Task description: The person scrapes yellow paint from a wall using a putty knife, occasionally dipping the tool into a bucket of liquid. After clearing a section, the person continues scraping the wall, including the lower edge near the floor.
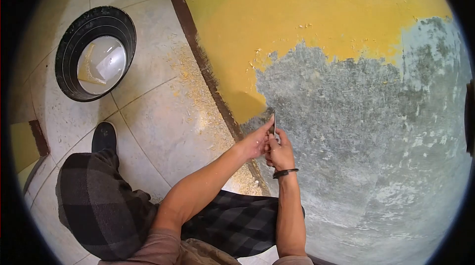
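In front of the wall, my right hand, with a dark bracelet at its wrist, is closed around the handle of a scraper. Its thin blade points up and is seen nearly edge-on. My left hand meets the right one from the left side, its thumb stretched along the blade and its other fingers partly hidden behind the tool. Beyond the hands, yellow paint covers the upper part of the wall, with a ragged, flaking edge. Bare grey plaster shows below and right of that edge.
A black bucket with cloudy liquid and a submerged-looking flat piece stands on the tiled floor. Yellow paint flakes lie along the brown baseboard. My knees and one dark shoe are at lower left.
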Available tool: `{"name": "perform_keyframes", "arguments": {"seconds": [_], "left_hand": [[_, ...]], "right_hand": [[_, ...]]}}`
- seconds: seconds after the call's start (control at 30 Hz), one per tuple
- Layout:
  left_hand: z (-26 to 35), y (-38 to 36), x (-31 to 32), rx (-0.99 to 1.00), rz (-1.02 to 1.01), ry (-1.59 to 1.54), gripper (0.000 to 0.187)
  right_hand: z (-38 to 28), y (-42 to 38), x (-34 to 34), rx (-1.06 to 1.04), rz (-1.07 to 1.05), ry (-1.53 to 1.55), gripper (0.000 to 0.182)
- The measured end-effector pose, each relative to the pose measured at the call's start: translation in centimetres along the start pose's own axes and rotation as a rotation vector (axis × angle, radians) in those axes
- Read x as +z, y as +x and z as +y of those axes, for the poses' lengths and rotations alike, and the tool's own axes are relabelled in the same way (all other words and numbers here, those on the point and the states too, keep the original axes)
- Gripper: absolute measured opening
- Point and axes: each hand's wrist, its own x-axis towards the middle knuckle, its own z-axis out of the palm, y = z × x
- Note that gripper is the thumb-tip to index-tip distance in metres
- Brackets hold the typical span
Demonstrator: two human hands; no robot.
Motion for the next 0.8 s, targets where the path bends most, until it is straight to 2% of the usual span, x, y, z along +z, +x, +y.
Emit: {"name": "perform_keyframes", "arguments": {"seconds": [0.07,0.13,0.2,0.23,0.3,0.33,0.4,0.47,0.53,0.6,0.63,0.67,0.73,0.77,0.8], "left_hand": [[0.0,-0.9,2.0,0.078,0.032,-0.018,0.05],[0.3,-0.9,1.6,0.058,-0.021,-0.017,0.046],[1.3,-1.1,1.7,0.051,-0.079,0.037,0.044],[1.4,-1.5,2.1,0.054,-0.075,0.038,0.044],[1.3,-2.0,2.9,0.08,-0.004,-0.041,0.042],[1.4,-1.2,1.9,0.078,0.001,-0.046,0.042],[1.5,0.1,-0.4,0.063,0.024,-0.193,0.035],[2.1,0.4,-2.0,0.019,-0.008,-0.164,0.032],[2.3,0.1,-1.9,-0.016,-0.044,-0.115,0.03],[2.2,0.3,-1.2,-0.017,-0.002,-0.165,0.027],[2.8,0.5,-1.8,-0.064,-0.112,-0.184,0.024],[2.8,0.8,-2.4,-0.092,-0.104,-0.197,0.024],[3.5,1.0,-2.8,0.005,-0.061,-0.2,0.023],[3.1,0.9,-2.5,0.045,0.039,-0.199,0.023],[2.4,0.7,-2.6,0.042,0.044,-0.187,0.023]], "right_hand": [[-0.8,-0.5,-1.0,-0.051,0.001,-0.244,0.03],[-0.1,0.0,-1.5,-0.079,0.035,-0.306,0.032],[1.2,0.9,-1.8,-0.408,0.057,-0.521,0.034],[1.4,1.1,-1.8,-0.409,0.052,-0.519,0.034],[1.0,1.2,-1.4,-0.255,0.009,-0.344,0.034],[0.5,1.3,-1.0,-0.249,0.006,-0.345,0.034],[-0.3,1.4,0.2,-0.045,0.043,-0.397,0.039],[0.5,1.5,0.8,-0.009,0.063,-0.418,0.038],[1.1,1.1,0.9,-0.185,0.086,-0.42,0.037],[0.5,1.8,0.8,-0.137,0.093,-0.429,0.034],[0.9,2.7,0.5,-0.185,0.063,-0.434,0.032],[1.5,2.9,0.0,-0.215,0.041,-0.44,0.031],[1.1,2.2,0.7,-0.14,0.043,-0.435,0.028],[1.1,1.7,1.4,-0.21,0.088,-0.507,0.027],[1.1,1.2,1.9,-0.28,0.133,-0.576,0.026]]}}
